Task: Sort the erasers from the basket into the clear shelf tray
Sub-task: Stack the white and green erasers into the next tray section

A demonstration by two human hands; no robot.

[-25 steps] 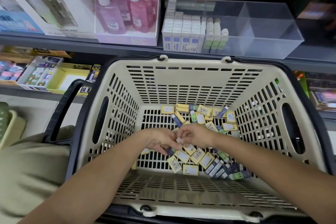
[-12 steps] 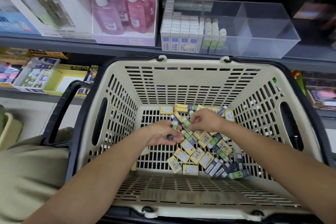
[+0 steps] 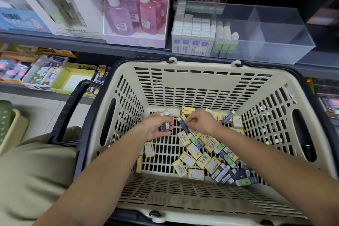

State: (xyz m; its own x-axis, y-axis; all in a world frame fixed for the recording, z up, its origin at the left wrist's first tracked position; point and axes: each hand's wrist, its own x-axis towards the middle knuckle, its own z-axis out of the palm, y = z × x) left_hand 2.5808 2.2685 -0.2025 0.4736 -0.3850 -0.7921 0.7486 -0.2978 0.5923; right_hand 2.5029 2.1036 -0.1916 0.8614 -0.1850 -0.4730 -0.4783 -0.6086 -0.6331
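My left hand (image 3: 156, 128) is down in the beige basket (image 3: 201, 69), toward eleven o'clock on its floor. The palm is turned up and the fingers are curled round a small bundle of dark-blue erasers (image 3: 165, 126), whose white ends poke out past my fingertips. My right hand (image 3: 200, 123) is just beside it, at about twelve o'clock on the floor. Its thumb and forefinger pinch the upper part of a single dark-blue eraser (image 3: 183, 125) that hangs tilted. I cannot tell whether the lower end touches the loose ones beneath. The hands are close but apart, with that eraser between them.

Yellow-boxed erasers (image 3: 201, 159) spread over the basket floor from the centre to five o'clock. More lie along the far wall at twelve to one o'clock, and two lie alone at eight o'clock. A cluster of dark-sleeved erasers (image 3: 225, 172) sits at five o'clock with a green smiley-faced eraser (image 3: 244, 181) at its edge.

The clear tray (image 3: 275, 49) stands on the grey shelf (image 3: 73, 42), at twelve to one o'clock beyond the basket's far rim. In its left compartment white-and-blue erasers (image 3: 192, 36) stand upright in rows, with green-faced erasers (image 3: 225, 40) upright just beside them. At eleven o'clock on the same shelf is a box of pink and purple glue bottles (image 3: 132, 11). The basket's dark handle (image 3: 73, 101) hangs at nine o'clock.
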